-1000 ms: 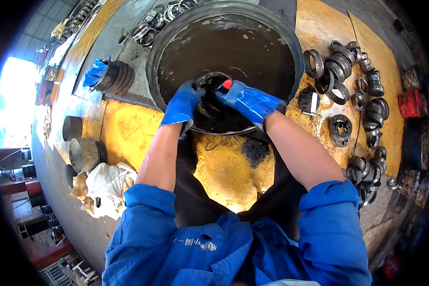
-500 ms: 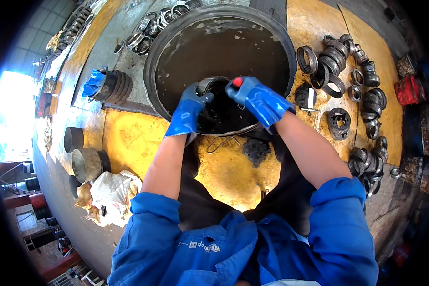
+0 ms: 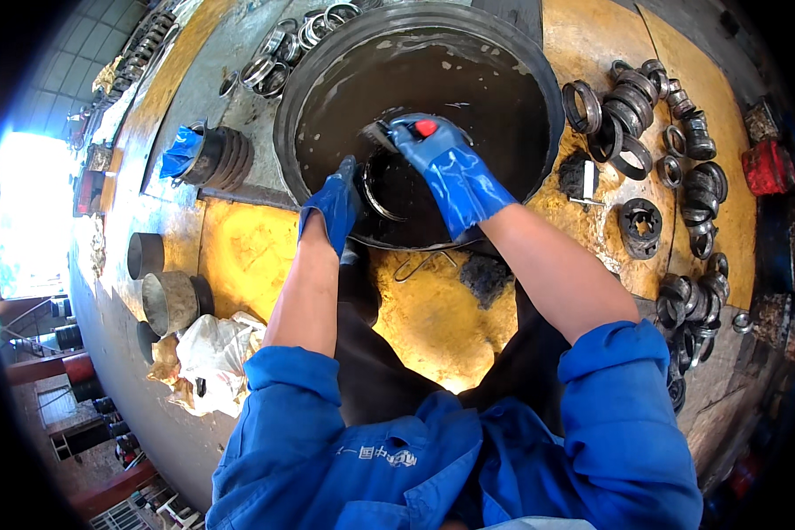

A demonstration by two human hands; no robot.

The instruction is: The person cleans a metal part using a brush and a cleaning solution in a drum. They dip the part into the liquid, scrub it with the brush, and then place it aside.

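Note:
Both my hands wear blue rubber gloves and are over a large round tub [image 3: 284,141] of dark, murky liquid. My left hand [image 3: 337,201] is closed on the left side of a dark metal ring [image 3: 379,208], which is tilted, its lower rim shiny. Above the ring, my right hand [image 3: 431,146] is wrapped round a brush [image 3: 426,128] with a red handle end. The brush's dark bristle head points left, blurred, near the ring's upper edge. Glove fingers partly hide both the ring and the brush handle.
Shiny rings [image 3: 269,71] lie beyond the tub at the left. Several dark rings [image 3: 627,110] and a slotted disc [image 3: 639,228] are at the right. A black scrubbing pad [image 3: 486,279], metal cylinders [image 3: 170,302] and a white plastic bag [image 3: 216,358] lie nearer me.
My right hand has moved left and up with the brush, across above the ring. My left hand has shifted slightly down and left, and the ring's inside edge now shows more.

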